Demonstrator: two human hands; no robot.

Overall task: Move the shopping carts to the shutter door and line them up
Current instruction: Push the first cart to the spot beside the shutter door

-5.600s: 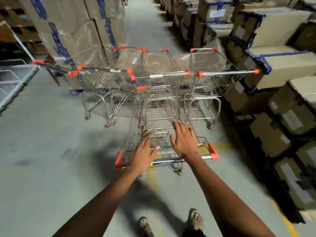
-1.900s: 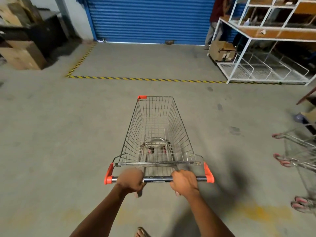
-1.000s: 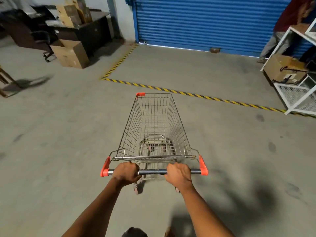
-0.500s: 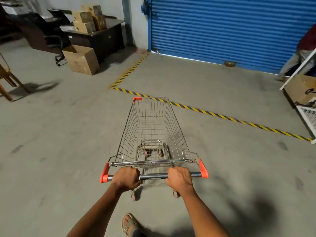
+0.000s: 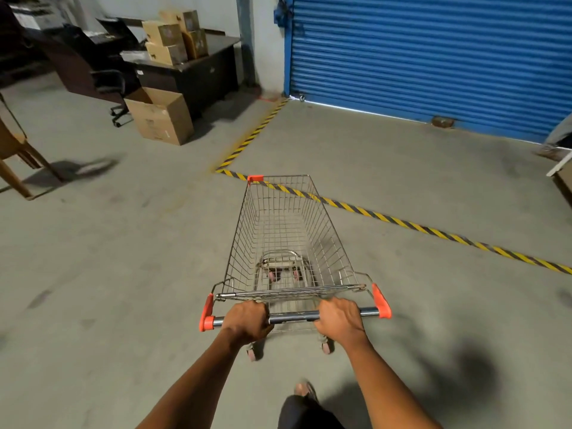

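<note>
Both grips, left hand (image 5: 247, 320) and right hand (image 5: 339, 320), clench the cart handle (image 5: 292, 317) on concrete floor (image 5: 108, 274) near the blue shutter door (image 5: 433, 57).

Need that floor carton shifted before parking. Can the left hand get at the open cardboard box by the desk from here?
Probably not. The left hand is closed on the cart handle, and the open cardboard box sits far ahead and left beside the desk. Bare floor lies between them, so nothing blocks walking over.

Both arms reach forward, almost straight. The left hand (image 5: 246, 319) and the right hand (image 5: 340, 320) are closed in fists, knuckles up, side by side.
</note>
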